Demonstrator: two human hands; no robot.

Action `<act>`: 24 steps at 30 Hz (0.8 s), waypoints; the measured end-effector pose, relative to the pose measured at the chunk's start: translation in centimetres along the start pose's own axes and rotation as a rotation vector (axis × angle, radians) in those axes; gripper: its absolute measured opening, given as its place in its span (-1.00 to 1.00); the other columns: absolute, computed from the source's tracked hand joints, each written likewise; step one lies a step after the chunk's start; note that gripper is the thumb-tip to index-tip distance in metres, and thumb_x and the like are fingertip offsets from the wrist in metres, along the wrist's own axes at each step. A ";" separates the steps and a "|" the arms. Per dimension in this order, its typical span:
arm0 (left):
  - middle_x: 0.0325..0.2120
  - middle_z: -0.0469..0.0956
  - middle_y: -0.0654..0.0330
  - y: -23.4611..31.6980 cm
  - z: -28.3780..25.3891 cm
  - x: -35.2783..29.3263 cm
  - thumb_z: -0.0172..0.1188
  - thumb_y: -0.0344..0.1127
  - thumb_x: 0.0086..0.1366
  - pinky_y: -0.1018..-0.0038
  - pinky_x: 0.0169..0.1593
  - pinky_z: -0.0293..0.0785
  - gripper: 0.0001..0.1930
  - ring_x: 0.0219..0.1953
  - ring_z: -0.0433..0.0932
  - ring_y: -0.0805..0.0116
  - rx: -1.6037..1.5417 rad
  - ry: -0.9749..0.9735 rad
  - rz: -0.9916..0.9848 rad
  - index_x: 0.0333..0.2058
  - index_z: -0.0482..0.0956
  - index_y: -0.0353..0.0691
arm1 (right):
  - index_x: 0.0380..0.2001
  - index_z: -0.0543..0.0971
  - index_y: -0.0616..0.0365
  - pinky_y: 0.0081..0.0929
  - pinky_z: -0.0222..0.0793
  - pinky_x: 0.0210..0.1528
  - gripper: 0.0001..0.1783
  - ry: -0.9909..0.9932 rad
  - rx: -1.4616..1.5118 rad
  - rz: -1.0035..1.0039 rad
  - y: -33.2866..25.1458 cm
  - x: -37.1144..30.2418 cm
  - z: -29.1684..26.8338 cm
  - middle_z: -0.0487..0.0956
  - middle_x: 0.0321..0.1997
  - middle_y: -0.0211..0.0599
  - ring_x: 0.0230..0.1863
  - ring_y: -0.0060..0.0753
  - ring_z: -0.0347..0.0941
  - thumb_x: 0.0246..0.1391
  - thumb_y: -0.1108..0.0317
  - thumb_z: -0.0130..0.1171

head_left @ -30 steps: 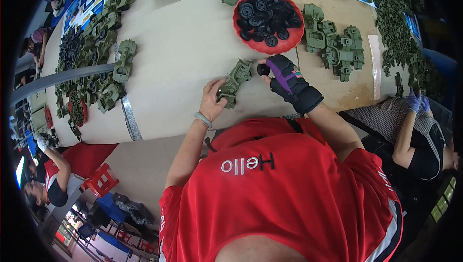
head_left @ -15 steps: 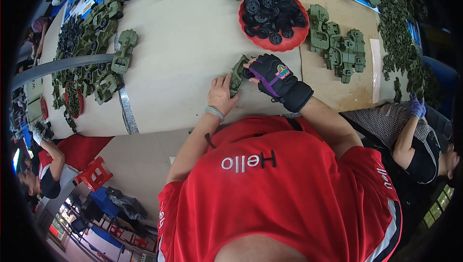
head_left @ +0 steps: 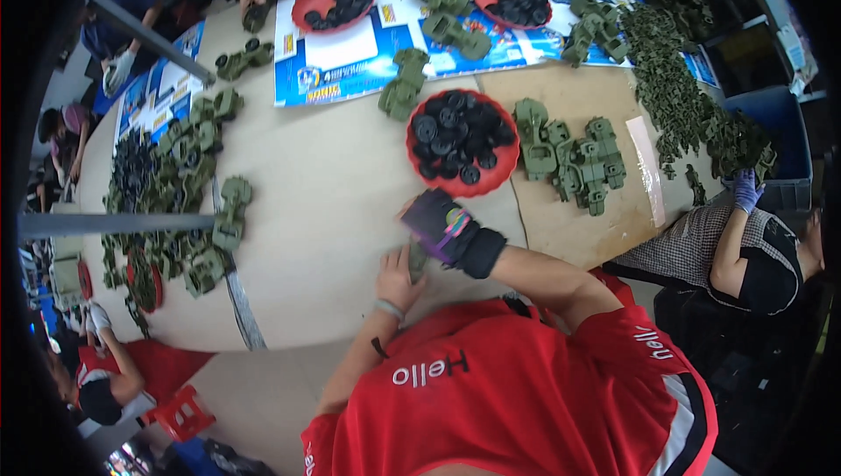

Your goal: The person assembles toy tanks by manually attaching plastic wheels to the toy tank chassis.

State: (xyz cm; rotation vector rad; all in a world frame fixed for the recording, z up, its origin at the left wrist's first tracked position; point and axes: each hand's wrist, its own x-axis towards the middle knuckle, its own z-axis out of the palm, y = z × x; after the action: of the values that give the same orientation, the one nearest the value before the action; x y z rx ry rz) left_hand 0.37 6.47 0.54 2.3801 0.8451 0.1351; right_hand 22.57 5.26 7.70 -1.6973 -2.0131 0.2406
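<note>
My bare left hand (head_left: pixel 400 278) is closed on a green plastic toy vehicle (head_left: pixel 418 259), held low over the table in front of me. My right hand (head_left: pixel 445 226), in a black and purple fingerless glove, covers the far end of the same vehicle. Its fingers curl around that end and are partly hidden and blurred; whether they also hold a wheel does not show. Just beyond the right hand stands a red scalloped dish (head_left: pixel 462 185) heaped with black toy wheels (head_left: pixel 451 132).
Green vehicle bodies (head_left: pixel 574 156) lie right of the dish, another (head_left: pixel 403 84) behind it. Farther back, two red dishes (head_left: pixel 302 10) of wheels rest on a blue printed sheet (head_left: pixel 307 73). Piles of green parts (head_left: pixel 666 82) spread at right, near a co-worker's purple-gloved hand (head_left: pixel 746 190). A grey bar (head_left: pixel 114 225) crosses at left.
The view has tilted up, showing more of the table's far side. My right hand has shifted over the toy vehicle and now hides most of it; the black piece at its fingertips is out of sight.
</note>
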 end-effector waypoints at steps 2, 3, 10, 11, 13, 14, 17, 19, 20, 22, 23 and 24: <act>0.02 0.52 -0.10 0.4 -0.5 -0.1 0.47 -0.16 0.08 0.10 0.19 0.47 -0.25 0.08 0.45 -0.15 -0.005 0.020 0.047 0.22 0.46 -0.36 | -0.26 0.60 -0.02 -0.07 0.42 -0.07 -0.79 -0.312 -0.128 -0.105 -1.5 1.5 0.3 0.62 -0.19 -0.28 -0.13 -0.15 0.55 0.01 0.22 0.17; 0.00 0.53 -0.09 0.7 -0.8 -0.2 0.47 -0.17 0.08 0.10 0.16 0.48 -0.30 0.06 0.45 -0.13 -0.018 0.023 0.031 0.16 0.49 -0.36 | -0.25 0.61 -0.02 -0.08 0.42 -0.06 -0.78 -0.256 -0.108 -0.133 -1.6 1.3 0.2 0.62 -0.21 -0.28 -0.14 -0.15 0.55 0.02 0.22 0.16; 0.01 0.53 -0.08 0.6 -0.7 0.7 0.47 -0.19 0.08 0.11 0.13 0.50 -0.34 0.08 0.47 -0.12 -0.054 0.029 -0.014 0.12 0.50 -0.38 | -0.22 0.61 0.02 -0.10 0.42 0.09 -0.77 -0.304 -0.125 0.181 -2.2 3.0 -1.4 0.63 -0.14 -0.22 -0.02 -0.12 0.55 0.06 0.23 0.16; 0.03 0.52 -0.09 0.5 -0.7 0.7 0.47 -0.19 0.08 0.10 0.15 0.50 -0.31 0.09 0.47 -0.13 -0.059 0.033 -0.023 0.16 0.48 -0.38 | -0.29 0.61 0.00 -0.08 0.40 -0.03 -0.81 -0.125 -0.151 0.263 -1.6 2.3 0.4 0.62 -0.27 -0.24 -0.15 -0.10 0.56 0.01 0.22 0.21; 0.05 0.52 -0.11 0.1 -0.4 0.6 0.47 -0.19 0.09 0.10 0.16 0.50 -0.28 0.09 0.48 -0.15 -0.052 0.014 -0.015 0.19 0.47 -0.37 | -0.24 0.60 0.03 -0.07 0.41 0.01 -0.78 -0.207 -0.124 0.260 -1.9 2.7 -1.1 0.62 -0.20 -0.20 -0.08 -0.08 0.55 0.03 0.24 0.19; 0.06 0.51 -0.12 0.0 -0.3 0.5 0.46 -0.19 0.09 0.10 0.17 0.50 -0.26 0.10 0.48 -0.16 -0.043 0.006 -0.012 0.22 0.45 -0.37 | -0.19 0.59 0.07 -0.07 0.41 0.06 -0.75 -0.286 -0.096 0.244 -2.0 2.8 -1.5 0.63 -0.14 -0.16 -0.01 -0.06 0.55 0.05 0.25 0.18; 0.04 0.51 -0.13 0.0 0.0 0.2 0.47 -0.21 0.05 0.05 0.20 0.47 -0.26 0.09 0.46 -0.19 0.010 0.146 0.121 0.19 0.45 -0.40 | -0.22 0.59 0.06 -0.06 0.41 0.03 -0.77 -0.216 -0.103 0.314 -1.0 3.0 -1.1 0.62 -0.17 -0.16 -0.04 -0.05 0.55 0.05 0.25 0.19; 0.03 0.51 -0.14 0.4 -0.4 0.5 0.47 -0.22 0.05 0.05 0.20 0.47 -0.26 0.08 0.46 -0.20 -0.014 0.085 0.081 0.19 0.44 -0.41 | -0.24 0.59 0.05 -0.06 0.40 0.00 -0.79 -0.152 -0.102 0.376 -0.6 3.0 -0.4 0.62 -0.20 -0.17 -0.07 -0.04 0.54 0.04 0.26 0.20; 0.03 0.51 -0.14 0.7 -0.5 0.9 0.47 -0.23 0.05 0.05 0.20 0.46 -0.26 0.08 0.46 -0.21 -0.039 0.035 0.039 0.19 0.44 -0.42 | -0.25 0.59 0.05 -0.05 0.40 -0.01 -0.80 -0.119 -0.102 0.408 -0.3 3.0 0.0 0.61 -0.21 -0.17 -0.08 -0.03 0.54 0.04 0.26 0.20; 0.04 0.51 -0.14 0.5 -0.3 0.5 0.46 -0.21 0.07 0.04 0.21 0.45 -0.25 0.08 0.46 -0.21 -0.059 0.013 -0.004 0.21 0.44 -0.41 | -0.27 0.59 0.05 -0.05 0.39 -0.03 -0.81 -0.076 -0.084 0.451 -0.9 2.3 0.8 0.60 -0.24 -0.17 -0.11 -0.02 0.54 0.04 0.27 0.20; 0.06 0.52 -0.14 0.4 -0.2 0.3 0.46 -0.19 0.08 0.04 0.21 0.45 -0.24 0.09 0.47 -0.21 -0.082 -0.002 -0.032 0.23 0.43 -0.39 | -0.28 0.59 0.04 -0.05 0.39 -0.05 -0.82 -0.055 -0.076 0.476 -1.3 1.8 1.1 0.60 -0.26 -0.17 -0.13 -0.02 0.54 0.04 0.27 0.21; 0.06 0.52 -0.14 0.4 -0.1 0.8 0.46 -0.19 0.08 0.04 0.21 0.45 -0.24 0.09 0.47 -0.21 -0.082 -0.012 -0.038 0.23 0.43 -0.39 | -0.29 0.59 0.04 -0.05 0.39 -0.06 -0.83 -0.031 -0.074 0.504 -1.6 1.3 1.2 0.60 -0.27 -0.17 -0.14 -0.01 0.54 0.04 0.27 0.21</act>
State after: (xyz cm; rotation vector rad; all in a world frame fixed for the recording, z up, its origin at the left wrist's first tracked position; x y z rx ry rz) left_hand 1.16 6.77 0.79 2.2847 0.8625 0.1380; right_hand 20.43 6.39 7.66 -2.2395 -1.5979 0.3652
